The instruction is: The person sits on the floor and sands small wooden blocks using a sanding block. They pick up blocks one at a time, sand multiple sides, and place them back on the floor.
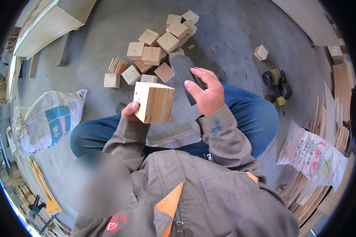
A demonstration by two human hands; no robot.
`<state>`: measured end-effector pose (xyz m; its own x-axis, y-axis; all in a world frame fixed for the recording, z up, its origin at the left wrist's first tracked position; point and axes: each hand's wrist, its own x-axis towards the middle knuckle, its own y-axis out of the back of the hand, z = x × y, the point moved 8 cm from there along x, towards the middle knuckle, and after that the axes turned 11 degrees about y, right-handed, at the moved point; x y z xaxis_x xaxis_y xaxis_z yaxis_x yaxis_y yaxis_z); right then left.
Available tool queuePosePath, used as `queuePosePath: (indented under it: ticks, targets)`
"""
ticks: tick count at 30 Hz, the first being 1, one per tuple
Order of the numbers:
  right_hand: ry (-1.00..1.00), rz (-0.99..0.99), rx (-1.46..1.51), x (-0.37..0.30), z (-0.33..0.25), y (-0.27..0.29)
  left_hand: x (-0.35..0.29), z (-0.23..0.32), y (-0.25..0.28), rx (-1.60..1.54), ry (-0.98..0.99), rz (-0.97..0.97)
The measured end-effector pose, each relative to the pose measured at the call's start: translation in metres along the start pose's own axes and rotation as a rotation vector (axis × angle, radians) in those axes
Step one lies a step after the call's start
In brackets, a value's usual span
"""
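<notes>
My left hand (130, 112) grips a laminated wooden block (159, 104) at its lower left, the thumb on its pale face. Layered edges show on the block's right side, and small dark holes mark the pale face. In my right hand (209, 94) is a dark grey, flat, long sanding block (181, 68), held tilted just right of the wooden block and apart from it. My right fingers curl over its back. Beyond both hands lies a loose heap of similar wooden blocks (168, 42) on the floor.
A single wooden block (261, 52) lies at the far right, near a yellow-and-black power tool (279, 84). White woven sacks lie left (53, 120) and right (314, 156). Stacked wood strips (342, 94) line the right side; plywood sheets (53, 27) stand at the far left.
</notes>
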<state>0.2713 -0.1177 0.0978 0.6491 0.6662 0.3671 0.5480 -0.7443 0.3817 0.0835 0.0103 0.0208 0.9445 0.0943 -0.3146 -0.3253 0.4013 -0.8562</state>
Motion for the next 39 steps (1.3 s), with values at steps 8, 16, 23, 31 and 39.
queuePosePath:
  ticks: [8, 16, 23, 31, 39]
  targets:
    - [-0.009, -0.139, 0.194, 0.003, -0.021, 0.009, 0.003, 0.001, 0.020, -0.054, -0.035, 0.102]
    - [-0.090, -0.163, 0.055, -0.002, -0.001, 0.006, 0.001, 0.001, 0.016, -0.035, -0.051, 0.094]
    - [-0.084, -0.138, 0.283, -0.001, -0.009, 0.008, 0.004, 0.004, 0.015, 0.123, -0.102, 0.116]
    - [-0.106, -0.212, 0.310, -0.012, -0.006, -0.015, 0.005, 0.004, 0.032, 0.074, -0.159, 0.166]
    - [-0.182, -0.079, 0.178, -0.006, 0.015, -0.011, 0.007, 0.006, 0.020, 0.291, -0.090, 0.150]
